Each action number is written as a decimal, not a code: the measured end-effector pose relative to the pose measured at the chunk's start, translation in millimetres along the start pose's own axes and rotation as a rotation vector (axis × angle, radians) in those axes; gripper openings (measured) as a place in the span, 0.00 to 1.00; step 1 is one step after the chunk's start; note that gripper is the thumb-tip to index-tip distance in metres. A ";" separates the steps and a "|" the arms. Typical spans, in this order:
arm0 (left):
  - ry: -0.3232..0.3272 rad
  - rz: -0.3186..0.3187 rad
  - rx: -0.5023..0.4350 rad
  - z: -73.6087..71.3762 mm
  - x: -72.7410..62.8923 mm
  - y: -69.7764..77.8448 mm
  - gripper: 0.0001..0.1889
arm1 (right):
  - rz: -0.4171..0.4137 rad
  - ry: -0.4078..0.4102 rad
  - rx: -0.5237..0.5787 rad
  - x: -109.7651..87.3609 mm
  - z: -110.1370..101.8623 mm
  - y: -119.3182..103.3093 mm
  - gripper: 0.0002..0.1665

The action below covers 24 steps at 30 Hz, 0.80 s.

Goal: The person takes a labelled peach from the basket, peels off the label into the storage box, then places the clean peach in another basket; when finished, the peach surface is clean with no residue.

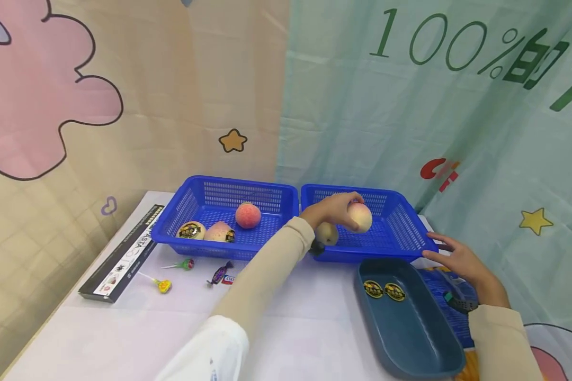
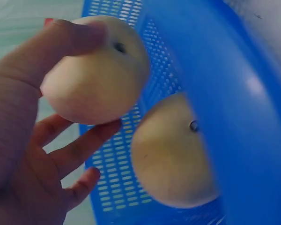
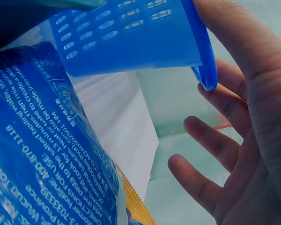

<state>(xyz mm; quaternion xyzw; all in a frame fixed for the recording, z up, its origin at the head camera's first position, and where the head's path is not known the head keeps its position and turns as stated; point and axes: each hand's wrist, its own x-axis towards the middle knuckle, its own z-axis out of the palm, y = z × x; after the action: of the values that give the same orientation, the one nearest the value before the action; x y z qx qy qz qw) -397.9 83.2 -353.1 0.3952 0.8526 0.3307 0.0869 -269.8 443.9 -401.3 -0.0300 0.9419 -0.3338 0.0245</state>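
Observation:
My left hand (image 1: 332,208) grips a pale pink-and-cream peach (image 1: 361,218) inside the right blue basket (image 1: 407,227). In the left wrist view the thumb presses the top of the peach (image 2: 100,79) near its dark stem hollow, with fingers below it. Beside it in the basket lies a round yellow-green fruit (image 2: 171,154), like a pear. My right hand (image 1: 464,263) holds the basket's right front corner. The right wrist view shows the thumb and index finger at the basket rim (image 3: 207,61), while the other fingers stay apart from it.
A left blue basket (image 1: 169,217) holds a red peach (image 1: 248,215) and two labelled fruits. In front lie lollipops (image 1: 163,286), a purple-wrapped candy (image 1: 220,273) and a long black box (image 1: 124,259). A dark teal dish (image 1: 402,328) and a blue pasta bag (image 3: 47,140) are at right.

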 end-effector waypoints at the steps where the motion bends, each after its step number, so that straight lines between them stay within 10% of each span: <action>1: -0.027 -0.037 0.027 0.8 1.3 -1.1 0.38 | -0.002 -0.002 -0.003 2.1 1.3 -2.6 0.49; 15: -0.292 -0.319 0.265 15.8 -13.0 8.3 0.28 | -0.019 -0.031 0.053 21.0 10.7 -16.2 0.48; 20: -0.253 -0.123 0.237 -25.5 -35.0 15.3 0.33 | -0.007 -0.026 0.023 20.8 5.7 -13.3 0.49; 24: -0.132 0.036 0.146 -71.9 -83.7 17.2 0.36 | -0.015 -0.034 -0.015 13.5 -1.2 -8.9 0.49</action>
<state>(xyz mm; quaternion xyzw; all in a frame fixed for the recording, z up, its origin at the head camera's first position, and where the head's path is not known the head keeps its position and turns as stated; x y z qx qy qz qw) -360.4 -5.5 -296.5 0.4368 0.8595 0.2425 0.1077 -283.0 436.8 -395.1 -0.0430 0.9435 -0.3264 0.0380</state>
